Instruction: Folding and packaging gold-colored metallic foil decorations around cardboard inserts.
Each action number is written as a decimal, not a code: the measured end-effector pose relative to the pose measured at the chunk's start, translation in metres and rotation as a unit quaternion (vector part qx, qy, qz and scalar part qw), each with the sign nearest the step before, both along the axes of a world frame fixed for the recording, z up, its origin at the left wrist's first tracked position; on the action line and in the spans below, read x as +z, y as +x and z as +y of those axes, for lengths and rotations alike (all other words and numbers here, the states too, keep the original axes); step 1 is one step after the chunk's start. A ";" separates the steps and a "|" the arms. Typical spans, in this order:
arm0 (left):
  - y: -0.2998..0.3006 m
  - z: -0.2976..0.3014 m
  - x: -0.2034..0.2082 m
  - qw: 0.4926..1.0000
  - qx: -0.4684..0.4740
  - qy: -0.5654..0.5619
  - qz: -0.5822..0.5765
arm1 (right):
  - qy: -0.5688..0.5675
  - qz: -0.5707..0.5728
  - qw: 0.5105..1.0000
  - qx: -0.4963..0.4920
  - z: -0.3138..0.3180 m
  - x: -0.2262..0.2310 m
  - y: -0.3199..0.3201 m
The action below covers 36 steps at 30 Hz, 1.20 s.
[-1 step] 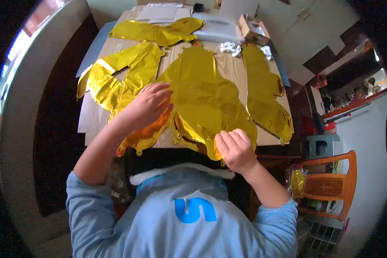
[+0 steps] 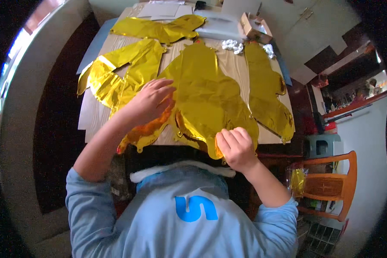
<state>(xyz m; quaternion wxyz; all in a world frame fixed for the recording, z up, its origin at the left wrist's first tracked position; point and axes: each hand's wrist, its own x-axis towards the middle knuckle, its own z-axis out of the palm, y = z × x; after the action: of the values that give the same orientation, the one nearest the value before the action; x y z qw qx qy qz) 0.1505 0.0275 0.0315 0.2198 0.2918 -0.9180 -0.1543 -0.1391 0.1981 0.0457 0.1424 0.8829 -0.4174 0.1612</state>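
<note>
Flat gold foil balloons, not inflated, cover much of the wooden table. The middle foil balloon (image 2: 204,94) lies in front of me, its near edge reaching the table's front. At its near right corner, my right hand (image 2: 235,148) is closed round the foil, fingers curled in a fist. My left hand (image 2: 152,99) is over its left side, fingers stretched out and slightly apart, holding nothing that I can see. Crumpled foil with orange reflections shows below that hand. Further left lies another foil balloon (image 2: 137,64), creased and partly folded.
A third foil balloon (image 2: 262,81) lies at right, a fourth (image 2: 155,31) at the back. Behind them stand a small open cardboard box (image 2: 256,28) and white crumpled bits (image 2: 232,46). A wooden chair (image 2: 350,185) and a grey-green stool (image 2: 322,144) are to my right.
</note>
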 end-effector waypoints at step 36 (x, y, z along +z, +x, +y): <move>-0.069 0.011 -0.030 0.986 -0.101 -0.123 0.053 | 0.421 -0.600 0.602 -0.317 0.115 -0.076 -0.025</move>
<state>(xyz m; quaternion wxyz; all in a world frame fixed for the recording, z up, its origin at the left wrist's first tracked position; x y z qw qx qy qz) 0.0820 0.0385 0.0018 0.2854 0.1597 -0.9419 -0.0766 -0.1645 0.3134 -0.0304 -0.4853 0.3620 -0.6843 0.4064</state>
